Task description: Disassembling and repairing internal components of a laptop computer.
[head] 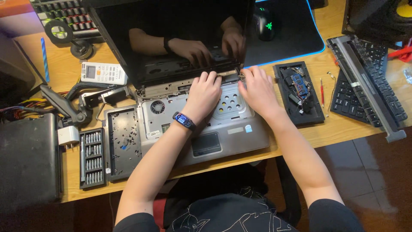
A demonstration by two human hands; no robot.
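An opened grey laptop (pixel 240 137) lies on the wooden desk (pixel 339 126) with its keyboard removed, bare metal frame and a round fan showing. Its dark screen (pixel 171 34) stands tilted back and mirrors both hands. My left hand (pixel 205 92), a dark band on its wrist, rests fingers-down on the frame near the hinge strip. My right hand (pixel 257 90) lies beside it, fingertips at the hinge area close to the right hinge. Whether either hand pinches a small part is hidden by the fingers.
A screwdriver bit set (pixel 92 158) and a black tray of screws (pixel 124 144) lie left of the laptop. A black cover with parts (pixel 299 92), a red tool (pixel 322 92) and a detached keyboard (pixel 369 86) lie right. Mouse (pixel 263 22), remote (pixel 103 73) and cables sit behind.
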